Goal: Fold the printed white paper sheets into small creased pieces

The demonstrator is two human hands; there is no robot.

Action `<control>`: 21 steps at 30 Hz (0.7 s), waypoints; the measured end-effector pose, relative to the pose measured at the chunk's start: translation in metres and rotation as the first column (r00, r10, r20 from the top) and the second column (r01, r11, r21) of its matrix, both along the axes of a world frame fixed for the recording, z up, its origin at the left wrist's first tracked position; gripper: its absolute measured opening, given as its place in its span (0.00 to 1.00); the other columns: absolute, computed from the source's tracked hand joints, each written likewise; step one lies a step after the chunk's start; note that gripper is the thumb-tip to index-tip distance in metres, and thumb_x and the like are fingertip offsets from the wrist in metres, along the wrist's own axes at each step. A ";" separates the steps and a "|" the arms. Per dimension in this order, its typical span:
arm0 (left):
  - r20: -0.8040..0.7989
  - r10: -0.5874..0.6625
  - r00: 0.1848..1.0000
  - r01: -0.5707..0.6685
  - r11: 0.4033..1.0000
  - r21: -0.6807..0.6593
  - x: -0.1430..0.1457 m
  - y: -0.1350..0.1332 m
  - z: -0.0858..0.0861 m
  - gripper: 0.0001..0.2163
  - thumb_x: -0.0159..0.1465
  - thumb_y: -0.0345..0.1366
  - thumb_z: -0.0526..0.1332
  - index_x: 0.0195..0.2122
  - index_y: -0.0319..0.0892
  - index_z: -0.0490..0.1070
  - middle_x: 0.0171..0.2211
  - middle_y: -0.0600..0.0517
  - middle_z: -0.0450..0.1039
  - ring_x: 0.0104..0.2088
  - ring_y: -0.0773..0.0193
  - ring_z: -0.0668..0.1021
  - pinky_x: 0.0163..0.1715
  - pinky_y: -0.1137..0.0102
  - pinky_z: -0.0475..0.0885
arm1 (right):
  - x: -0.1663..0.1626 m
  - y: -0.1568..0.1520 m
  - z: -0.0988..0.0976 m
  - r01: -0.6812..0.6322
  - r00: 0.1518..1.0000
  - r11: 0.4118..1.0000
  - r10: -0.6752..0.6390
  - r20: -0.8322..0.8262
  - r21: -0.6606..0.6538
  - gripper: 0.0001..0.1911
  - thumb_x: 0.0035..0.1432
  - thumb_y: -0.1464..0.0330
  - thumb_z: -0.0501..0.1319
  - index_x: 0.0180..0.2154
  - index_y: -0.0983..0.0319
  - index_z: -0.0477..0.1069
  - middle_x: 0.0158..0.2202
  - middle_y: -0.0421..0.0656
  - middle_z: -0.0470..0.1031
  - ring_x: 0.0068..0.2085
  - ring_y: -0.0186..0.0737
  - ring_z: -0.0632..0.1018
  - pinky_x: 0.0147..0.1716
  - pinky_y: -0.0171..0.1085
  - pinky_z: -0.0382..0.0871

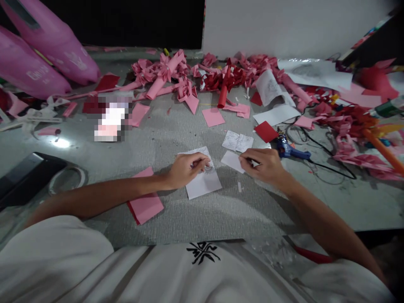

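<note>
My left hand (188, 169) is closed, thumb against the curled fingers, over a folded white sheet (204, 187) with some drawing on its upper part. Whatever its fingertips may hold is hidden. My right hand (264, 165) pinches the right edge of a small blank white paper piece (232, 160) just above the table. Directly beyond that piece lie two small white papers (237, 141) with faint line drawings. Under my left forearm rest pink paper squares (147, 208), with a red one showing beneath.
A blue glue gun (292, 152) with a black cord lies to the right. Pink and red paper flowers (176, 69) line the back. On the left are pink bottles (63, 46), a tape roll (67, 180), a dark device (30, 176) and a blurred-out patch.
</note>
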State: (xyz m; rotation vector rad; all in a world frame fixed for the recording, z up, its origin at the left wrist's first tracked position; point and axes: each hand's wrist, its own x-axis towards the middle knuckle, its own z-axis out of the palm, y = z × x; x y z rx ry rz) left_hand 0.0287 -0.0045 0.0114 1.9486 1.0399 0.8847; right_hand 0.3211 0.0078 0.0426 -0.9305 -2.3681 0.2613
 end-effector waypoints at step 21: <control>-0.152 -0.118 0.981 0.171 0.896 0.409 0.002 0.002 -0.017 0.19 0.80 0.41 0.54 0.36 0.41 0.78 0.25 0.54 0.79 0.24 0.69 0.79 0.29 0.74 0.69 | -0.017 -0.001 -0.017 -0.098 0.989 0.994 0.093 -0.112 -0.040 0.10 0.73 0.65 0.60 0.44 0.61 0.79 0.32 0.43 0.81 0.27 0.33 0.76 0.27 0.34 0.68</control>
